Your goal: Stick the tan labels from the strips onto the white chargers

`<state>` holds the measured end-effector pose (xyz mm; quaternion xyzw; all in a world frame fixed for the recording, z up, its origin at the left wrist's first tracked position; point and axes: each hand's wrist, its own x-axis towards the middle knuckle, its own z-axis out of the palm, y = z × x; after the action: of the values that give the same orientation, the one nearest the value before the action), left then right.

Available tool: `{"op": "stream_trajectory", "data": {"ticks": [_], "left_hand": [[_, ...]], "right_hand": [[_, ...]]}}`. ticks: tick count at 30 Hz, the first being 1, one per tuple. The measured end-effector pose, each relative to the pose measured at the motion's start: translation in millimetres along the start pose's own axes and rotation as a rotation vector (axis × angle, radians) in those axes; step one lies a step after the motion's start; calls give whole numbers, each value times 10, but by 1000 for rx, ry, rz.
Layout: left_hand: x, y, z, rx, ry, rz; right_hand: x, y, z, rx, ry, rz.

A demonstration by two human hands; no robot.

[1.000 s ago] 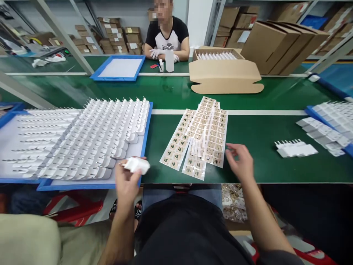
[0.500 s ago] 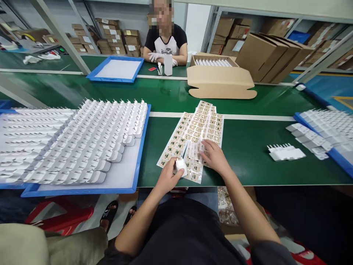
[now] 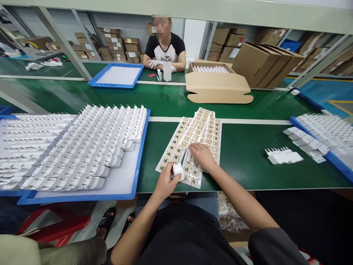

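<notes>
My left hand (image 3: 166,183) grips a white plug charger (image 3: 178,171) between thumb and fingers, its pins pointing up and away from me. The charger is over the lower end of several overlapping sticker sheets (image 3: 199,127), which are fanned out on the green table. Small beige-and-green labels run along them in rows. My right hand (image 3: 203,156) lies on the middle of the sheets, fingers stretched to the left and their tips touching the paper. Its thumb is mostly hidden, and no label shows between the fingers.
On the left, blue-rimmed trays (image 3: 134,162) hold rows of white chargers. To the right are a short row of chargers (image 3: 284,155) and another blue-edged tray (image 3: 338,165). An open cardboard box (image 3: 217,82) sits farther back. Across the table, a gloved person (image 3: 164,49) sits behind a bottle (image 3: 167,70).
My right hand has moved left across the sheets, its fingers now more stretched out. The left hand keeps its hold on the charger. The camera view has tilted slightly up.
</notes>
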<state>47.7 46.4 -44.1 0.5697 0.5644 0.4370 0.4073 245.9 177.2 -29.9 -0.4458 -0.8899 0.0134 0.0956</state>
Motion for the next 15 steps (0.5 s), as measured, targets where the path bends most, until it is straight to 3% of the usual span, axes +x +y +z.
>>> {"op": "stream_trajectory", "data": {"ticks": [4,8,13,15], "left_hand": [[-8,-102,-17,-143,63,-30],[8,-165,-30,-436,165,-71],[13,-126,-40,-777,445,30],[-19,-118,-57,-804,556,73]], "right_hand": [[42,1,15,57,85,50],[-27,-87,-142,171,160,40],[-550,-136,-471,533,230,-221],[-820,0,-531,668,244,-212]]}}
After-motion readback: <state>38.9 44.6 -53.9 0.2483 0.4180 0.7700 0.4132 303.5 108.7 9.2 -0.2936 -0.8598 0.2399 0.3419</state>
